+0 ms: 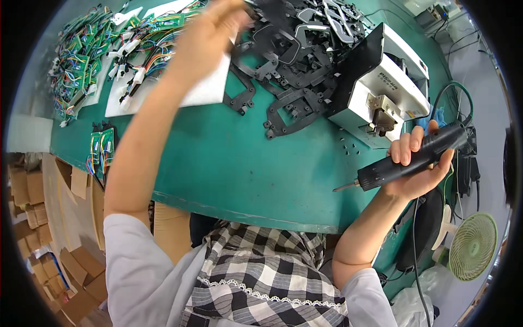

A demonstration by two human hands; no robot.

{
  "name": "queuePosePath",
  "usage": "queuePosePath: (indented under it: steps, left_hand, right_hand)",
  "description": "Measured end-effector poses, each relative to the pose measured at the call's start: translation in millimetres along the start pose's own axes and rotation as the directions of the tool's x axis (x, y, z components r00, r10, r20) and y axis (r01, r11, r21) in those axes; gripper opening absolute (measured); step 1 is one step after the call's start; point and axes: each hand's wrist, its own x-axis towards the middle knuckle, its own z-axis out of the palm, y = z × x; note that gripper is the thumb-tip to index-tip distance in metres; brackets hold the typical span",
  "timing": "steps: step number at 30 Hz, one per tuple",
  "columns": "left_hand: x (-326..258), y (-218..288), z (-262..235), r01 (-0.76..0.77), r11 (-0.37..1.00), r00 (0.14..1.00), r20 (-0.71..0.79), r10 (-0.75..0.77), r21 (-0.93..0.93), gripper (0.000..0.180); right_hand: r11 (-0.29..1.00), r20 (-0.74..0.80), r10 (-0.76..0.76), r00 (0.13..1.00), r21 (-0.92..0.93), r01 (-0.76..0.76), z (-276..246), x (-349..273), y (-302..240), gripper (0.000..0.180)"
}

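My right hand (414, 158) grips a black electric screwdriver (411, 155), its thin bit pointing left over the green table. My left hand (210, 41) is stretched to the far side, beside a heap of black plastic frames (299, 71). Motion smears its fingers, and a blurred dark shape lies by the fingertips; whether they hold it I cannot make out. Close to the screwdriver stands a white and black screw feeder (381, 92), with several small screws (351, 150) scattered in front. Two green circuit boards with wires (102, 144) lie at the left table edge.
Piles of wired green circuit boards (81, 76) fill the far left, some on white foam sheets (207, 90). A green table fan (473, 246) stands at the right. The screwdriver's cord (417, 256) hangs down there. Cardboard boxes (81, 272) sit below on the left.
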Motion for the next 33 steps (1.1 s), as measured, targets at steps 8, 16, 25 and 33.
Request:
queuePosePath:
  steps: [8, 16, 25, 33]
  left_hand:
    - [-91, 55, 68, -0.329, 0.918, 0.853, 0.486, 0.19, 0.22, 0.034]
    - [-61, -24, -72, 0.131, 0.316, 0.919, 0.004, -0.395, 0.94, 0.059]
    - [-88, -38, -56, 0.233, 0.585, 0.951, -0.057, -0.304, 0.777, 0.044]
    - [-118, -49, -59, 0.195, 0.838, 0.978, -0.032, -0.208, 0.509, 0.037]
  right_hand:
    - [1.0, 0.072, -0.025, 0.997, 0.0, 0.025, -9, -2, -5, 0.057]
    - [0.999, -0.013, -0.047, 0.999, 0.006, 0.047, -4, -2, -4, 0.056]
    - [0.995, -0.092, -0.06, 0.994, -0.081, 0.052, -5, -6, -3, 0.055]
    - [0.762, -0.097, -0.464, 0.881, -0.551, 0.34, 25, 9, -28, 0.055]
